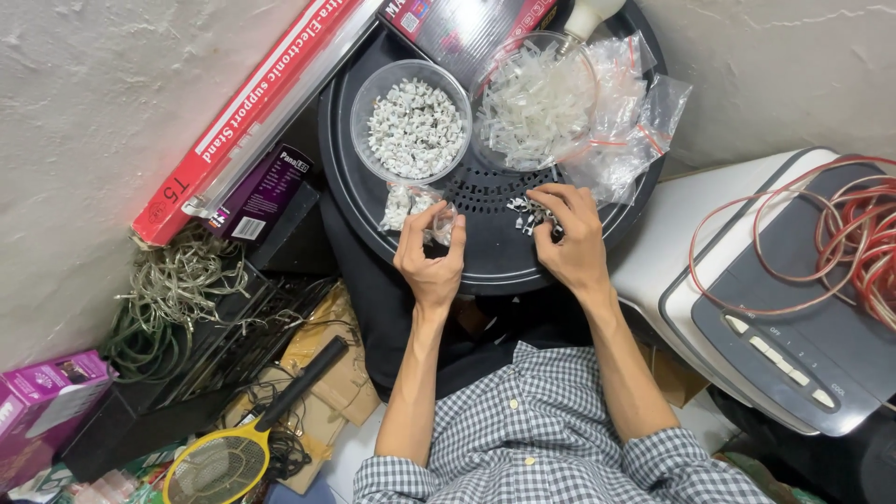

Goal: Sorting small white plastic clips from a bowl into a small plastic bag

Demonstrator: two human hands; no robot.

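My left hand (431, 254) pinches a small clear plastic bag (439, 224) over a round black tray (485, 261). A second small filled bag (401, 203) lies just left of it on the tray. My right hand (571, 238) rests on the tray with its fingers on a little pile of small white clips (528, 213). Behind the hands stand a clear bowl of white clips (415, 126) and a clear bowl of translucent plastic pieces (534, 105). Empty clear bags (627, 121) are heaped at the tray's right.
A long red box (252, 107) and a dark purple box (261, 196) lie left of the tray. A grey machine (775, 327) with coiled red wire (859, 243) sits at right. Tangled wire (177, 289), a yellow racket-shaped swatter (224, 457) and a purple box (47, 392) lie lower left.
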